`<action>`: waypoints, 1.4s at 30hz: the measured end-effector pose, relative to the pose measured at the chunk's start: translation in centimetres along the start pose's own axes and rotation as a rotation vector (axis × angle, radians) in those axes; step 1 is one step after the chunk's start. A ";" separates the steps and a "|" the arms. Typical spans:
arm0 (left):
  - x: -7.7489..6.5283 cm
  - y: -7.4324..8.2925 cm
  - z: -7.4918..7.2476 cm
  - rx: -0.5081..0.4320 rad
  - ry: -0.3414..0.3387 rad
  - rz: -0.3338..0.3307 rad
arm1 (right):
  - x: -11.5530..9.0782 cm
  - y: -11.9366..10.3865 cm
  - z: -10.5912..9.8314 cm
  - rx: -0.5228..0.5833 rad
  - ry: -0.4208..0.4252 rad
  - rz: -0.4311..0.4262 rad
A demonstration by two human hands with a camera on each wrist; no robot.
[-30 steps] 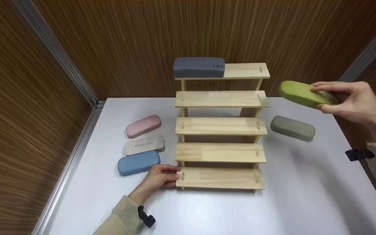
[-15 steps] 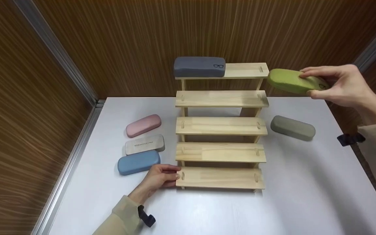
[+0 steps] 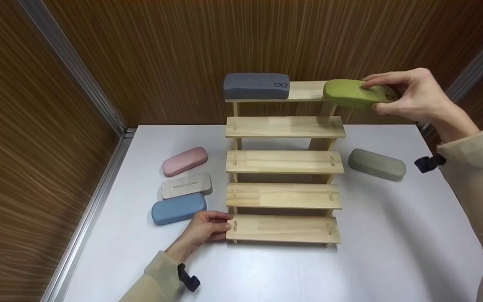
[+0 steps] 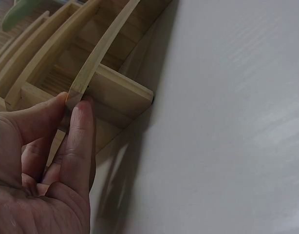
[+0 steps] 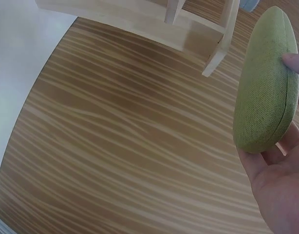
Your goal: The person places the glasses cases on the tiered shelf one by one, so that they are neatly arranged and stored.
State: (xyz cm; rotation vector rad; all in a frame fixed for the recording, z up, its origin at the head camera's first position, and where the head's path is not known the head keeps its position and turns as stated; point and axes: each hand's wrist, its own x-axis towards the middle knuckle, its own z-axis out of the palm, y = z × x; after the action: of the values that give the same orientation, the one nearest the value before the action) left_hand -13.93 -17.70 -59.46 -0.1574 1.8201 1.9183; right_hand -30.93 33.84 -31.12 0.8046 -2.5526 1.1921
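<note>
A green glasses case [image 3: 346, 93] is held by its right end between the thumb and fingers of my right hand [image 3: 413, 94]. In the head view it overlaps the right end of the top step of a five-tier wooden display stand [image 3: 285, 162]. The right wrist view shows the case's fabric side [image 5: 264, 83] and its seam. A dark blue-grey glasses case [image 3: 256, 86] with a glasses print rests on the left of that top step. My left hand [image 3: 203, 228] pinches the left end of the lowest step, thumb and fingertips on the board [image 4: 91, 63].
Left of the stand lie a pink glasses case [image 3: 185, 161], a light grey case [image 3: 187, 186] with lettering and a blue case [image 3: 178, 209]. A grey-green case [image 3: 376, 164] lies on the right of the white table [image 3: 275, 272]. Wood-grain panels [image 3: 174, 63] rise behind.
My right hand has carried the green glasses case up and to the left, from beside the stand to the right end of its top step. The left hand keeps its place.
</note>
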 end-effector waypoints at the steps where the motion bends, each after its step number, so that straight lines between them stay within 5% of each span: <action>1: 0.0 0.0 0.0 -0.001 -0.002 0.002 | 0.4 0.0 0.1 0.002 -0.003 0.011; 14: -0.1 0.0 0.1 -0.011 -0.010 -0.003 | 4.0 0.0 1.5 -0.029 -0.038 0.090; 42: 0.0 -0.3 0.1 0.004 -0.005 0.004 | 6.9 -0.3 4.4 -0.074 -0.127 0.088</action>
State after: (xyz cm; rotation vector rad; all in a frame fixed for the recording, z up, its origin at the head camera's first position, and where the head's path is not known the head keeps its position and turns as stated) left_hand -13.78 -17.61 -59.70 -0.1470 1.8222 1.9162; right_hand -36.33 27.73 -31.00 0.7818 -2.7435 1.0968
